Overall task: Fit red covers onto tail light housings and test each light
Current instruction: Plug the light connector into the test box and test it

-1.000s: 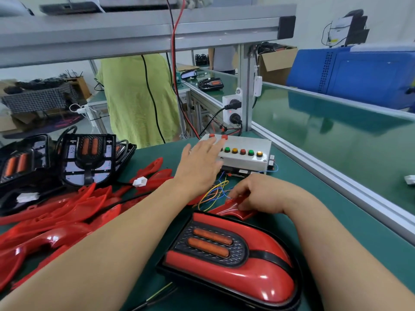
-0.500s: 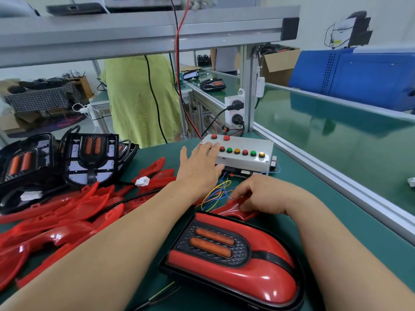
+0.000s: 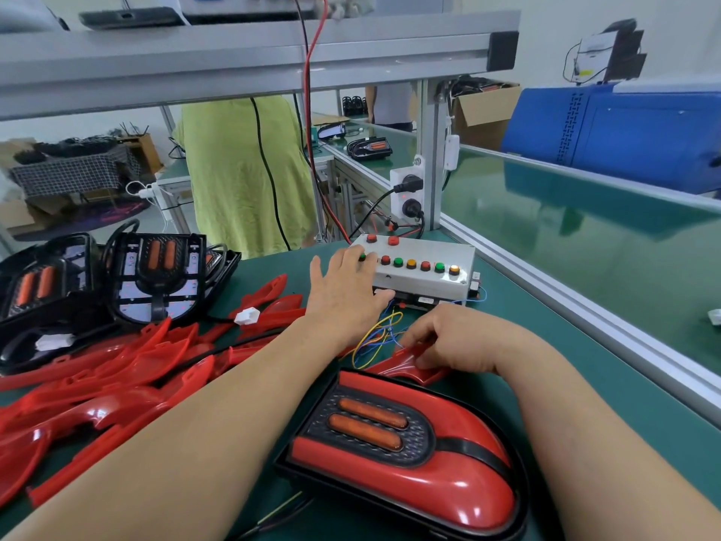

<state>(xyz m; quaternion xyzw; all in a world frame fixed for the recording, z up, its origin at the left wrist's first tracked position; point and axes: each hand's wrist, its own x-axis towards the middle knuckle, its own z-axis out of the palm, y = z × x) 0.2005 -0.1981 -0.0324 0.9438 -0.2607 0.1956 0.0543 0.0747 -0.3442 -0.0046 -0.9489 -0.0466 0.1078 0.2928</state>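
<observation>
Reaching forward across the bench (image 3: 546,345), the left hand (image 3: 343,294) lies flat and open, palm down, with its straight fingers on the near left corner of the white test box (image 3: 425,281), their tips at the left end of its row of coloured buttons. It holds nothing. The right hand (image 3: 448,341) is curled over a loose red cover (image 3: 405,367) just in front of the box, gripping it with fingers over the far edge and thumb on the near face. A tangle of yellow and blue wires (image 3: 374,333) runs from under the box to between the two hands.

A finished tail light (image 3: 409,470), its red cover fitted in the black housing, lies flat near the front edge of the bench between the forearms, touching the loose cover at its far end.

To the left, a heap of red covers (image 3: 117,376) fills the bench up to the left forearm. Behind it, two uncovered housings (image 3: 156,275) sit at the far left edge, with a white connector (image 3: 247,316) on the covers beside them.

To the right, bare green mat shows between the right forearm and the aluminium rail (image 3: 585,318) that bounds the bench. The box stands close to that rail, leaving only a narrow strip. Beyond the rail lies a green conveyor (image 3: 585,228).
</observation>
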